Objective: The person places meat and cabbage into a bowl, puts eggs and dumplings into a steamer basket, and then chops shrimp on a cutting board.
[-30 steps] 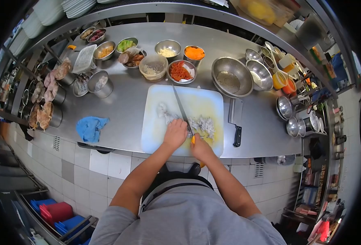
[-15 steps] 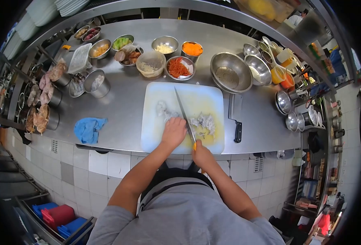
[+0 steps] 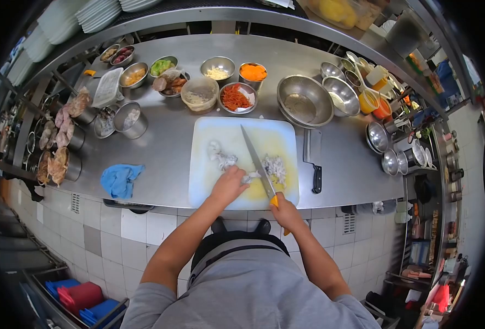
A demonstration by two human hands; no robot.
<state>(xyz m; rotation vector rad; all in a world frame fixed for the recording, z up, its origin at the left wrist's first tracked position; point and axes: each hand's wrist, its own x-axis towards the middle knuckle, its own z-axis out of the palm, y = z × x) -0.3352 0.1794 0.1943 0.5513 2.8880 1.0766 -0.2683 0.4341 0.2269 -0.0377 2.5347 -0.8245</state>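
Note:
A white cutting board (image 3: 204, 186) lies at the table's front edge. On its left part is whitish-grey food (image 3: 221, 156); a chopped pile of the same look (image 3: 276, 168) lies on the right. My left hand (image 3: 230, 185) has its fingers bent together on a pale piece of this food near the middle of the board. My right hand (image 3: 286, 213) is closed on the yellow handle of a long knife (image 3: 257, 161). The blade points up and left across the board, between my left hand and the chopped pile.
A cleaver (image 3: 314, 159) lies right of the board, a blue cloth (image 3: 121, 180) to the left. Behind the board stand a large metal bowl (image 3: 306, 101), shredded orange food (image 3: 235, 97) in a bowl and a plastic tub (image 3: 199, 94). Raw meat (image 3: 58, 164) rests on containers at far left.
The knife and my right hand have moved right, away from my left hand. My left hand has shifted slightly left and down, and a pale piece now shows at its fingers.

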